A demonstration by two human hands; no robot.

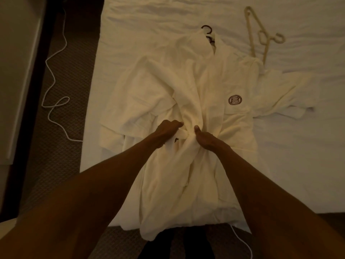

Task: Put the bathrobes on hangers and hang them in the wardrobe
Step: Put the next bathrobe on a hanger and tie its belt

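A white bathrobe (211, 86) with a dark round logo (235, 100) lies spread on the bed (291, 165), its hem hanging over the near edge. A dark hanger (208, 32) sticks out of its collar. My left hand (166, 130) and my right hand (204, 138) both grip the robe's belt (183, 132) at the waist, close together. Two cream hangers (261, 36) lie on the sheet at the back right. More white robe cloth (283, 98) lies to the right, partly under the first robe.
A white cable (54, 75) snakes over the dark patterned carpet (56, 146) left of the bed. A pale piece of furniture (16, 71) with a dark edge stands at the far left. Another cable (242, 240) lies by my feet.
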